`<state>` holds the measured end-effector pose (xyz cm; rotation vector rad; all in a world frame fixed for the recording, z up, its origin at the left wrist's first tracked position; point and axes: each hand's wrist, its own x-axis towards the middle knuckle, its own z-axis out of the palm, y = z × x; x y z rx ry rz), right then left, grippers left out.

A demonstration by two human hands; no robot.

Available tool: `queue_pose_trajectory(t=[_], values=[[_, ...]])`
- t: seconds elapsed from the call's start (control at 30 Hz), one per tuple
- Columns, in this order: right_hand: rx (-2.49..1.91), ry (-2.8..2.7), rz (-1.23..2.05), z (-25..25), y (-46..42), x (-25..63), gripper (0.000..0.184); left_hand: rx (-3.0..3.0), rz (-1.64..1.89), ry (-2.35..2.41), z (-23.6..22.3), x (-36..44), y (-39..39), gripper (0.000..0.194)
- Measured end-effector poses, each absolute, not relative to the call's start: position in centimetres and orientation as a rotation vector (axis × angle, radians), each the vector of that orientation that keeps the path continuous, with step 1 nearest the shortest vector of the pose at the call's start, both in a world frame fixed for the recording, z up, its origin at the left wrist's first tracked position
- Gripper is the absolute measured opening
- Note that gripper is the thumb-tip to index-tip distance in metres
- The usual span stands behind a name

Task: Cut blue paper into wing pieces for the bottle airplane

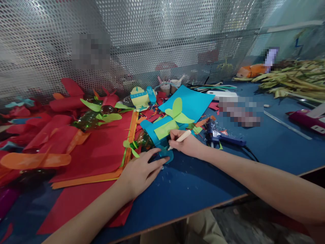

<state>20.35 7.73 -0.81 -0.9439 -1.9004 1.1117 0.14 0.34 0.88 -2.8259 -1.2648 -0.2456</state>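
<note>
My right hand [186, 144] grips a white marker [184, 136], its tip down at a small blue paper piece [168, 157] with rounded ends. With fingers stretched out and spread, my left hand [142, 169] lies on the table and its fingertips press on that same piece. Just beyond both hands lies a plastic bottle [143, 139] wrapped in blue paper [152, 132]. Light green paper strips [164, 129] and a green paper tail [177, 110] sit on the wrap, and green paper blades are at the bottle's neck.
A blue glue gun [225, 138] with a cord lies right of my right hand. Red sheets [93, 149] are stacked at left, beside paper-covered bottles [68, 101]. A blue sheet [190, 101], paper scraps and a perforated metal screen [152, 37] are behind. Dried stalks [299, 76] lie far right.
</note>
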Motion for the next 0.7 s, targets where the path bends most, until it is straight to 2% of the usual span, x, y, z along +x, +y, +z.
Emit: queue_pose_trajectory(t=[0.7], values=[[-0.959, -1.909, 1.085, -0.88, 7.77, 20.45, 0.019, -2.824, -0.271, -1.267, 0.9, 0.14, 0.32, 0.037]])
